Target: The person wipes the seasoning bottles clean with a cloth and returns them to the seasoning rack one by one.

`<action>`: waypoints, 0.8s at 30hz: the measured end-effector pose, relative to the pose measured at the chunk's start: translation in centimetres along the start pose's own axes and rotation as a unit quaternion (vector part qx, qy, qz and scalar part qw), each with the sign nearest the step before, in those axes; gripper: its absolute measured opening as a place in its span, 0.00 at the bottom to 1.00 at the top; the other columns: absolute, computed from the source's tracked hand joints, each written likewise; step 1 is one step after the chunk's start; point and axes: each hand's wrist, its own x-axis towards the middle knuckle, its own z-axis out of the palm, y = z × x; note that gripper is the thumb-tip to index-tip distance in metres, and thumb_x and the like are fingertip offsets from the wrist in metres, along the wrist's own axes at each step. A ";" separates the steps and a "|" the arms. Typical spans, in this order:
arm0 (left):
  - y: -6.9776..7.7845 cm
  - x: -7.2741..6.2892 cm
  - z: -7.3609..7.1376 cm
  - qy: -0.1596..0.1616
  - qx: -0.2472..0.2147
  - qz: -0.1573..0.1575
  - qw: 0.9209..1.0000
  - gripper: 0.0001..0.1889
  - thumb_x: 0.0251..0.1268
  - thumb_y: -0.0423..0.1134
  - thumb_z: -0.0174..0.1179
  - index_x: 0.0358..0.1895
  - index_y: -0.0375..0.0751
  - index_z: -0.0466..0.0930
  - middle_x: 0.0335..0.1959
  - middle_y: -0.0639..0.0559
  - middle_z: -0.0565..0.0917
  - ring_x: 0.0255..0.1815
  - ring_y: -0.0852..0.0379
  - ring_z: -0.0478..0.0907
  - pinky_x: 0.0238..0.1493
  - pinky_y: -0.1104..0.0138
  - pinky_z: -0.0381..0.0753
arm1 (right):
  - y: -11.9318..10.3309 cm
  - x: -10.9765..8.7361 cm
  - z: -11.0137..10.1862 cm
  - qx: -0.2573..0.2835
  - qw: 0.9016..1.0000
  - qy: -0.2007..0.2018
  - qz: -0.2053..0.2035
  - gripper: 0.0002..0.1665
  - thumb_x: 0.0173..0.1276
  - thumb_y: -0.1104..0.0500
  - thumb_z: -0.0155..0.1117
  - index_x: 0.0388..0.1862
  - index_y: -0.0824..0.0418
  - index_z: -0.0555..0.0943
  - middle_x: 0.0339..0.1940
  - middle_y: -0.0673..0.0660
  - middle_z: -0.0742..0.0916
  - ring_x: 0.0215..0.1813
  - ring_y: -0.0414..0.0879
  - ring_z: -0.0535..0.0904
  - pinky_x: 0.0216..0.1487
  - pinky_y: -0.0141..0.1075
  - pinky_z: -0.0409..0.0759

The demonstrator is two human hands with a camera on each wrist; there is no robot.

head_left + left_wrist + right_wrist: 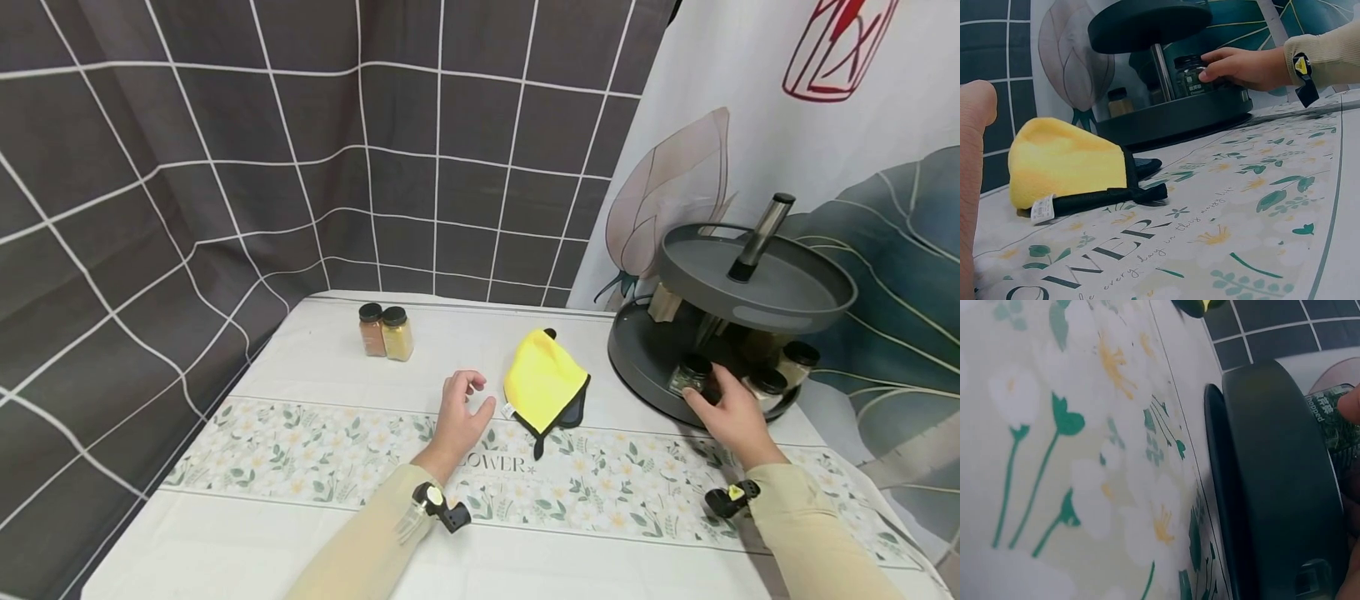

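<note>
A spice jar (690, 374) with a black lid and dark green flakes stands on the lower tier of a two-tier dark grey rack (643, 367). My right hand (735, 418) holds this jar between thumb and fingers; the left wrist view also shows the hand (1244, 67) at the jar (1190, 76). Over the table, my left hand (459, 421) hangs with loosely curled fingers and nothing in them. Just right of it lies a yellow cloth (543, 379) with black edging. The right wrist view catches only a fingertip (1350, 405) against the jar's label.
Two jars with black lids, one reddish brown (372, 331) and one yellow (397, 335), stand together at the back left. More jars (797, 364) sit on the rack's lower tier, right of my right hand. The upper tier (780, 283) overhangs them. A floral tablecloth (300, 450) covers the table.
</note>
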 end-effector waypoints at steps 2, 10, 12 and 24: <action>0.0 0.0 0.0 -0.001 -0.001 -0.002 1.000 0.17 0.61 0.33 0.61 0.51 0.31 0.72 0.45 0.46 0.75 0.48 0.47 0.69 0.49 0.57 0.72 | 0.0 -0.1 0.1 -0.003 1.000 0.001 -0.001 0.49 0.78 0.43 0.53 0.78 0.75 0.50 0.67 0.82 0.68 0.60 0.75 0.70 0.53 0.70 0.73; 0.0 0.1 0.0 0.007 0.000 0.000 1.000 0.15 0.60 0.33 0.61 0.50 0.37 0.73 0.44 0.47 0.76 0.48 0.46 0.69 0.50 0.52 0.73 | 0.2 0.0 0.0 -0.005 1.000 -0.006 -0.007 0.52 0.77 0.38 0.52 0.79 0.74 0.49 0.67 0.82 0.69 0.60 0.75 0.70 0.52 0.69 0.74; 0.2 0.1 0.0 0.008 -0.001 -0.001 1.000 0.15 0.60 0.33 0.61 0.49 0.39 0.73 0.44 0.47 0.76 0.48 0.47 0.69 0.50 0.52 0.73 | 0.2 0.1 -0.1 -0.004 1.000 -0.008 -0.008 0.52 0.77 0.37 0.52 0.79 0.73 0.49 0.67 0.82 0.69 0.62 0.76 0.69 0.53 0.70 0.73; -0.8 0.8 -0.7 0.120 0.028 -0.006 0.992 0.17 0.59 0.31 0.62 0.51 0.35 0.72 0.48 0.44 0.74 0.50 0.43 0.70 0.53 0.54 0.74 | -1.0 -1.8 0.9 0.086 0.965 0.206 -0.139 0.38 0.73 0.58 0.62 0.76 0.68 0.59 0.69 0.74 0.67 0.66 0.67 0.68 0.72 0.40 0.67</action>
